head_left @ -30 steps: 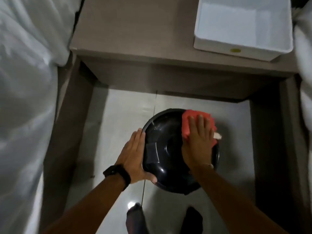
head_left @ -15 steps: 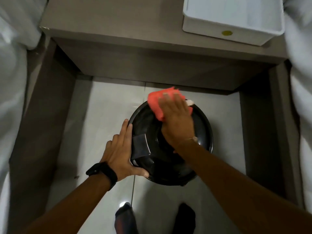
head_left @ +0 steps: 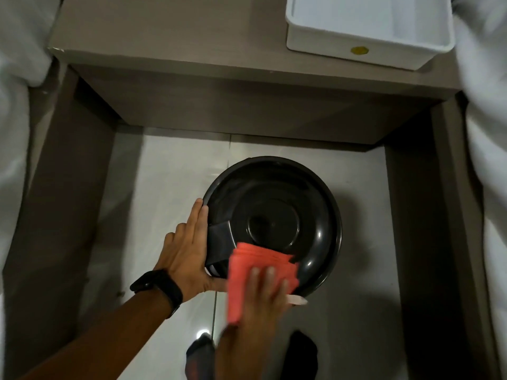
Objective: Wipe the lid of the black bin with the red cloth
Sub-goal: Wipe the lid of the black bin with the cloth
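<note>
You're looking straight down at the black bin [head_left: 274, 226], which is sitting on the pale tiled floor [head_left: 170, 171] in the gap below a brown desk top [head_left: 170, 31]. Its round domed lid [head_left: 310, 204] is closed and filling the middle of the view, glossy, with a raised disc at its centre. Your left hand [head_left: 189, 250] is lying flat against the lid's left rim, fingers straight and pressed together, pointing away from you, thumb stretching along the near edge; it isn't pinching anything, just bracing the bin. A black watch [head_left: 157, 287] is sitting on that wrist. Your right hand [head_left: 263, 294] is pressing down on the red cloth [head_left: 255, 267], fingers flat and slightly spread on top of it, palm over its near part. The cloth is lying folded on the near-left part of the lid, partly hanging off the near rim toward you, and it's blurred, as is the hand on it. A small pale tab [head_left: 297, 300] is poking out to the right just beside your right hand; you can't tell what it is. Up on the desk top, at the far right, a white plastic tub [head_left: 356, 48] with a yellow sticker is sitting well apart from the bin. White fabric [head_left: 16, 105] is hanging down both sides of the view. Your two feet in dark socks [head_left: 200, 360] are showing at the bottom edge, close to the bin.
</note>
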